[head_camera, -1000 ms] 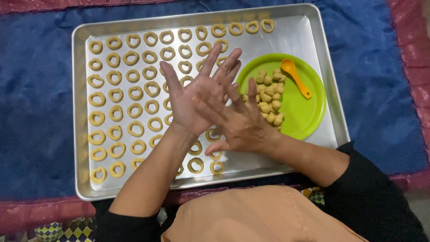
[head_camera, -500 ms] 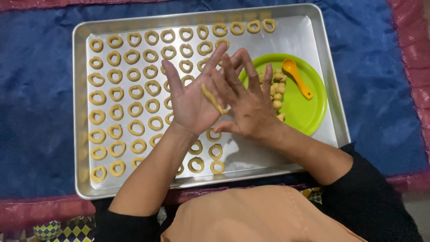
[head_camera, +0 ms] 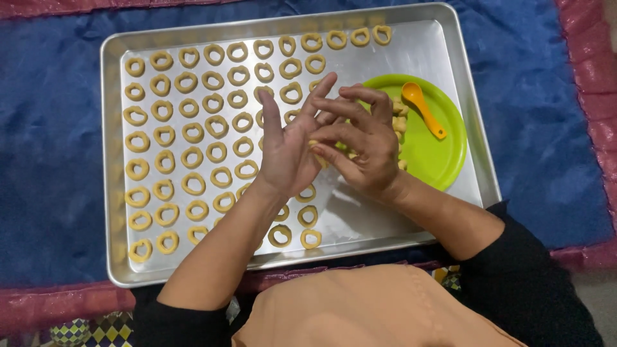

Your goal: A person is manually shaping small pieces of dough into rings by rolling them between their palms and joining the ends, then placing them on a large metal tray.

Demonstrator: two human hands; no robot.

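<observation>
A blue cloth (head_camera: 51, 160) with a dark red border covers the surface, and on it sits a wide silver baking tray (head_camera: 112, 160). The tray's left and middle parts are filled with rows of small yellow dough rings (head_camera: 164, 135), each lying flat and apart from its neighbours; a further line of rings runs along the far edge.

Over the tray's middle, the left hand (head_camera: 286, 151) is held palm up with its fingers spread and loosely extended, blocking the view of several rings beneath it. A small piece of yellow dough (head_camera: 315, 146) lies against its palm. The right hand (head_camera: 360, 144) is laid across it from the right, fingers bent and pressed down on the dough, so the piece is caught between the two hands and mostly covered.

Just right of the hands, inside the tray, stands a round lime-green plate (head_camera: 443, 160). An orange plastic spoon (head_camera: 421, 106) rests on it, and a heap of dough pieces (head_camera: 400, 122) is partly hidden behind the right hand.
</observation>
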